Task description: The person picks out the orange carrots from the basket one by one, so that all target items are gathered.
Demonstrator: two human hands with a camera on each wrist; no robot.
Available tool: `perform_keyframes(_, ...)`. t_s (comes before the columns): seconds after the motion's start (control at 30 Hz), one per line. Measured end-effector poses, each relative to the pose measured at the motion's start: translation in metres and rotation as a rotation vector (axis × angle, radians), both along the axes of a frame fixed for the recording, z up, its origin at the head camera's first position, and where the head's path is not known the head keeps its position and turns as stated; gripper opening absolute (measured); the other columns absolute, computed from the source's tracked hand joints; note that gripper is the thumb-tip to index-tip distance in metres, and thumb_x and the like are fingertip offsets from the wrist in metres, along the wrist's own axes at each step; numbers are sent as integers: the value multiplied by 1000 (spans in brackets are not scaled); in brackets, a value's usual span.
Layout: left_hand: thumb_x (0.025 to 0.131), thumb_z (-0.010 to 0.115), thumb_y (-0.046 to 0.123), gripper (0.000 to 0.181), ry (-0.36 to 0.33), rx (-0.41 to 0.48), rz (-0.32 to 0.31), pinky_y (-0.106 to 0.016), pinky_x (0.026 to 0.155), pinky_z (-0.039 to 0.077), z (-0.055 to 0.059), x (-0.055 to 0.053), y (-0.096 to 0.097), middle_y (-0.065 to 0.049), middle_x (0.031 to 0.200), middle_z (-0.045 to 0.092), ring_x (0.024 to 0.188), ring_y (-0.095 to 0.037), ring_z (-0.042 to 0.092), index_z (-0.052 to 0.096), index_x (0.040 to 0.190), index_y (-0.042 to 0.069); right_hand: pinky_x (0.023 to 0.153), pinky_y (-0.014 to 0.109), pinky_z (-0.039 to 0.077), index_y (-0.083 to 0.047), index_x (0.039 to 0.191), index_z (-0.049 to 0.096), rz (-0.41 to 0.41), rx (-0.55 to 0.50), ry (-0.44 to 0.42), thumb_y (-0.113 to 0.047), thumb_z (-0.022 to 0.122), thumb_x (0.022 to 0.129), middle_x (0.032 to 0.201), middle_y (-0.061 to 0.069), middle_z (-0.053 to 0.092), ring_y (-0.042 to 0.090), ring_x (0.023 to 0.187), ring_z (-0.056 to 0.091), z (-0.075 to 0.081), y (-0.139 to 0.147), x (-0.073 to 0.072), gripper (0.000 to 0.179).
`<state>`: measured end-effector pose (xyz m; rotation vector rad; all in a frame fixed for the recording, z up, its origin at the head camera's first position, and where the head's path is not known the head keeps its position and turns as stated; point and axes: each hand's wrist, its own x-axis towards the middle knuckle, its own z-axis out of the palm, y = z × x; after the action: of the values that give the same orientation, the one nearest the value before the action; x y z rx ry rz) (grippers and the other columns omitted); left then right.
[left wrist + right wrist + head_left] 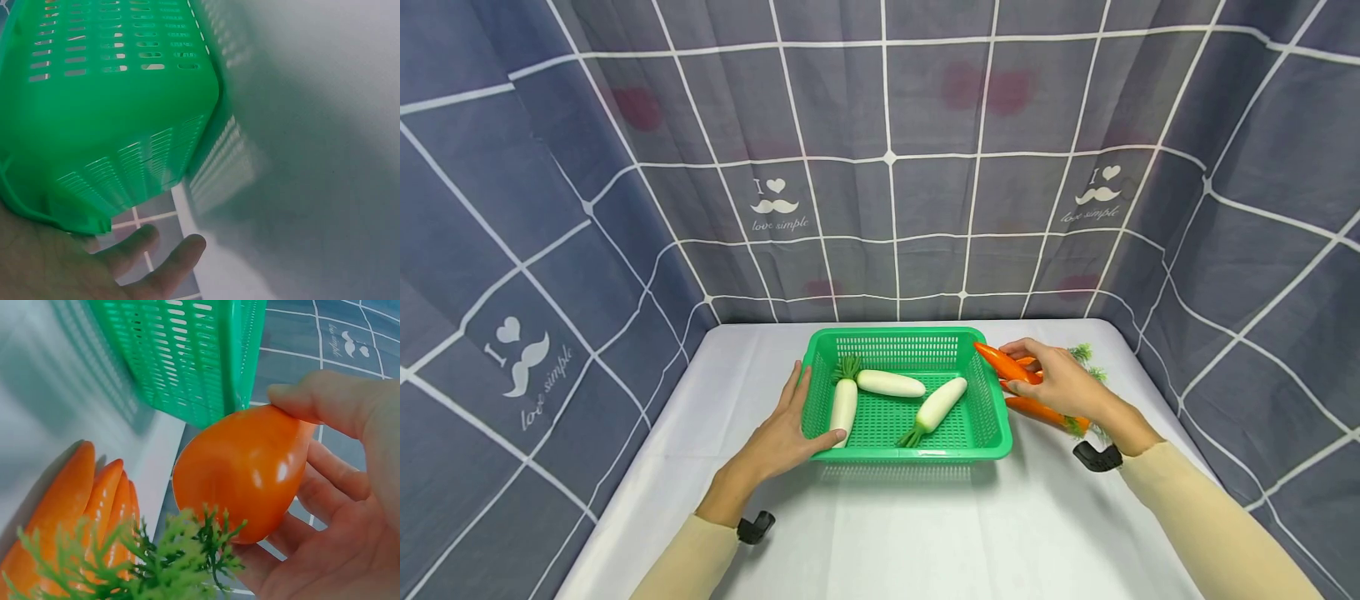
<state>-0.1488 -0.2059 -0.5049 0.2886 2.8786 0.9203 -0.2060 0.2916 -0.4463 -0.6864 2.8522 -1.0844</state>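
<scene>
In the head view a green plastic basket [910, 454] holds three white radishes: one upright at the left [844, 410], one lying across the middle [891, 383], one slanting at the right [942, 406]. My left hand [782, 437] rests at the basket's left front corner, thumb over the rim, the other fingers straight along the outside. Just right of the basket, my right hand [1054, 379] grips an orange carrot [1000, 360] between thumb and fingers. Its tip reaches over the basket's right rim. The right wrist view shows this carrot [240, 475] raised above the others.
More carrots [1037, 410] with leafy green tops [1097, 375] lie on the white table [917, 525], right of the basket. Grey checked curtains [925, 200] enclose the table at the back and both sides. Both wrists wear black bands.
</scene>
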Motion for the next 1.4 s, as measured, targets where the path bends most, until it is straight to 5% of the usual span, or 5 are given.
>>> perform_keyframes(0.3, 99, 76, 80, 135, -3, 2, 0, -64, 95, 68, 0, 0, 0, 3, 198, -20, 158, -57, 60, -9, 189, 27, 104, 40, 64, -12, 149, 72, 18, 51, 42, -4, 83, 102, 133, 8, 84, 24, 113, 82, -6, 10, 3, 48)
perform_keyframes(1.07, 100, 75, 81, 134, 3, -7, -6, -69, 102, 66, 2, -1, -1, 3, 197, -21, 162, -58, 55, -9, 189, 26, 95, 34, 63, -12, 146, 75, 1, 77, 48, -7, 88, 101, 140, 12, 79, 31, 118, 77, -22, 41, 17, 47)
perform_keyframes(1.4, 101, 75, 79, 133, 14, -6, -14, -70, 103, 65, 2, 0, 0, -2, 198, -20, 163, -60, 52, -7, 189, 22, 92, 35, 61, -9, 138, 79, -8, 123, 92, -2, 91, 93, 121, 6, 81, 23, 107, 74, -35, 54, 20, 48)
